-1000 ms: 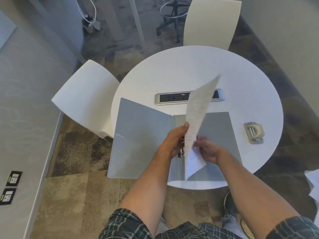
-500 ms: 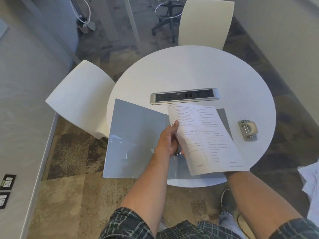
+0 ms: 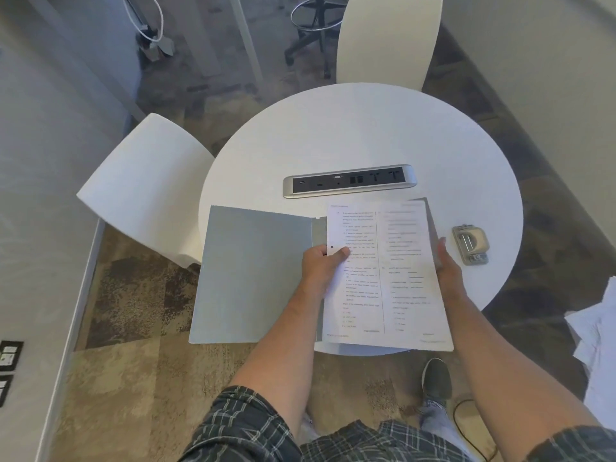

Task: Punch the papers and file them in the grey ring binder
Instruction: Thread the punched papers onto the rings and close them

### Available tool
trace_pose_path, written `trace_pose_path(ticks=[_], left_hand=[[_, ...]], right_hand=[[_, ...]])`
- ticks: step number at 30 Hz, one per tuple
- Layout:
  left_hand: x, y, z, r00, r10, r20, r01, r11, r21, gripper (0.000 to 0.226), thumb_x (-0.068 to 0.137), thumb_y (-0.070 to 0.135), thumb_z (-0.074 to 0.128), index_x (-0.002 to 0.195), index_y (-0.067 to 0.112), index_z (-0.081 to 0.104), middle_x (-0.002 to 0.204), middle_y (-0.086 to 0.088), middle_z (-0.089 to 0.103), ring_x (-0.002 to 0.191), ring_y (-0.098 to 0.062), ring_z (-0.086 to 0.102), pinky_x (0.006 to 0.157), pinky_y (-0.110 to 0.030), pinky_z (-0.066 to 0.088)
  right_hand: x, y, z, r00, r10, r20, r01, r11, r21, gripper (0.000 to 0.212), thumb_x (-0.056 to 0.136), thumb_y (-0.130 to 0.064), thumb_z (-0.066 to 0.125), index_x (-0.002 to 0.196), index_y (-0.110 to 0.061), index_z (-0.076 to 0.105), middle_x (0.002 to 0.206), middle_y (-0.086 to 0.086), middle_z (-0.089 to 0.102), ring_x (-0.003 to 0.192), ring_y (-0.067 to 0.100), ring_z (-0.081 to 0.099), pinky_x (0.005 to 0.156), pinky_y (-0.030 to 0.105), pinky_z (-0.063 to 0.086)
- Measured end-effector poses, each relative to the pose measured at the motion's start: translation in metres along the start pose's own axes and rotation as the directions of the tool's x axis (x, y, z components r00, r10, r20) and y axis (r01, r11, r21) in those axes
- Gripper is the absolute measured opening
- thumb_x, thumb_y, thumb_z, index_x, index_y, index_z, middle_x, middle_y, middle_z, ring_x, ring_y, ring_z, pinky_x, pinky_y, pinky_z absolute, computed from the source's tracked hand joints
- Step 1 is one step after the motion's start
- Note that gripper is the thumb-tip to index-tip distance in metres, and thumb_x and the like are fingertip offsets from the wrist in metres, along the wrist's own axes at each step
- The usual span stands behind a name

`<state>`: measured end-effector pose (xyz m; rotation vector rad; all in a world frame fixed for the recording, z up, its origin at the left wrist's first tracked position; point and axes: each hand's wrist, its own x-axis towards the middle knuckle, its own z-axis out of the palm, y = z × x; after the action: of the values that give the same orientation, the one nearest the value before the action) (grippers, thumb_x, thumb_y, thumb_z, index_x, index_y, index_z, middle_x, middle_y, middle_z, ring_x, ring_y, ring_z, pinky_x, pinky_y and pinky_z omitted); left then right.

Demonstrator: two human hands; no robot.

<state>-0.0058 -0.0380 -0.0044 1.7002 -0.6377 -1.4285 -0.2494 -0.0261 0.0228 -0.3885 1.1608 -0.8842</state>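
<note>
The grey ring binder (image 3: 256,275) lies open on the near edge of the round white table (image 3: 366,135), its left cover hanging past the rim. A printed sheet of paper (image 3: 396,278) lies flat over the binder's right half, with a punched hole showing near its left edge. My left hand (image 3: 321,265) pinches the sheet's left edge at the spine, thumb on top. My right hand (image 3: 446,265) holds the sheet's right edge. The rings are hidden under the paper and hand. A metal hole punch (image 3: 470,244) sits on the table to the right.
A silver power strip (image 3: 350,180) is set into the table's middle. White chairs stand at the left (image 3: 143,185) and at the far side (image 3: 386,38). More loose papers (image 3: 596,341) lie at the right edge. My shoe (image 3: 436,378) is under the table.
The sheet swung from upright down to flat over the binder's right half. My right hand came out from under it to its right edge; my left hand stayed at the spine.
</note>
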Motion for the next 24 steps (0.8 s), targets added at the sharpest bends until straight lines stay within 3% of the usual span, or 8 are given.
trace_pose_path(ticks=[1, 4, 6, 11, 15, 19, 24], left_hand=[[0.001, -0.003, 0.000, 1.000, 0.002, -0.005, -0.002, 1.000, 0.026, 0.013, 0.083, 0.014, 0.084, 0.076, 0.010, 0.074, 0.071, 0.006, 0.074, 0.064, -0.011, 0.067, 0.059, -0.021, 0.052], [0.004, -0.010, -0.003, 1.000, 0.010, -0.027, -0.007, 0.994, 0.105, 0.012, 0.084, 0.018, 0.083, 0.079, 0.010, 0.075, 0.075, 0.004, 0.075, 0.064, -0.013, 0.066, 0.059, -0.022, 0.050], [0.005, -0.011, -0.004, 0.999, 0.021, -0.042, -0.013, 0.980, 0.197, 0.021, 0.084, 0.025, 0.083, 0.081, 0.008, 0.073, 0.078, 0.000, 0.074, 0.065, -0.016, 0.065, 0.056, -0.024, 0.049], [0.009, -0.010, -0.010, 0.986, 0.087, -0.144, -0.030, 0.933, 0.359, 0.027, 0.089, 0.031, 0.075, 0.088, 0.004, 0.071, 0.087, -0.007, 0.074, 0.071, -0.017, 0.063, 0.067, -0.028, 0.052], [0.015, -0.007, -0.011, 0.984, 0.086, -0.158, -0.016, 0.916, 0.400, 0.024, 0.089, 0.028, 0.074, 0.073, 0.014, 0.064, 0.075, 0.000, 0.069, 0.068, -0.019, 0.062, 0.063, -0.025, 0.050], [0.020, -0.006, -0.008, 0.980, 0.074, -0.183, 0.015, 0.897, 0.441, 0.025, 0.085, 0.031, 0.075, 0.068, 0.019, 0.062, 0.073, 0.002, 0.070, 0.071, -0.025, 0.069, 0.070, -0.036, 0.060], [0.023, -0.004, -0.001, 0.974, 0.074, -0.215, 0.032, 0.893, 0.450, 0.023, 0.086, 0.030, 0.076, 0.069, 0.022, 0.063, 0.084, 0.006, 0.072, 0.083, -0.020, 0.070, 0.076, -0.032, 0.059]], right_hand=[[0.000, 0.004, -0.004, 0.999, 0.048, 0.016, -0.047, 0.998, -0.030, 0.052, 0.092, -0.061, 0.063, 0.110, -0.013, 0.074, 0.098, 0.013, 0.074, 0.080, 0.031, 0.074, 0.064, 0.037, 0.058], [0.006, 0.009, -0.007, 0.997, 0.070, -0.018, -0.072, 0.938, -0.340, 0.032, 0.095, -0.027, 0.070, 0.120, -0.006, 0.071, 0.109, 0.017, 0.077, 0.090, 0.034, 0.077, 0.076, 0.047, 0.060], [0.011, 0.012, -0.008, 0.997, 0.007, -0.077, -0.043, 0.882, -0.470, 0.028, 0.090, -0.020, 0.076, 0.114, -0.005, 0.071, 0.106, 0.014, 0.078, 0.082, 0.030, 0.078, 0.068, 0.040, 0.060], [0.019, 0.015, -0.012, 0.992, -0.051, -0.113, -0.017, 0.848, -0.530, 0.022, 0.090, -0.021, 0.078, 0.109, -0.012, 0.072, 0.101, 0.006, 0.080, 0.080, 0.024, 0.078, 0.061, 0.034, 0.058], [0.024, 0.016, -0.013, 0.988, -0.099, -0.117, 0.016, 0.829, -0.559, 0.025, 0.090, -0.027, 0.077, 0.111, -0.014, 0.072, 0.098, 0.003, 0.080, 0.078, 0.020, 0.078, 0.060, 0.028, 0.059], [0.031, 0.018, -0.014, 0.974, -0.165, -0.155, 0.040, 0.800, -0.599, 0.025, 0.091, -0.037, 0.075, 0.103, -0.015, 0.073, 0.095, 0.002, 0.079, 0.080, 0.021, 0.078, 0.067, 0.032, 0.060], [0.038, 0.023, -0.016, 0.981, -0.129, -0.145, 0.019, 0.809, -0.588, 0.027, 0.090, -0.035, 0.076, 0.109, -0.016, 0.072, 0.096, 0.000, 0.080, 0.081, 0.022, 0.078, 0.073, 0.039, 0.063]])
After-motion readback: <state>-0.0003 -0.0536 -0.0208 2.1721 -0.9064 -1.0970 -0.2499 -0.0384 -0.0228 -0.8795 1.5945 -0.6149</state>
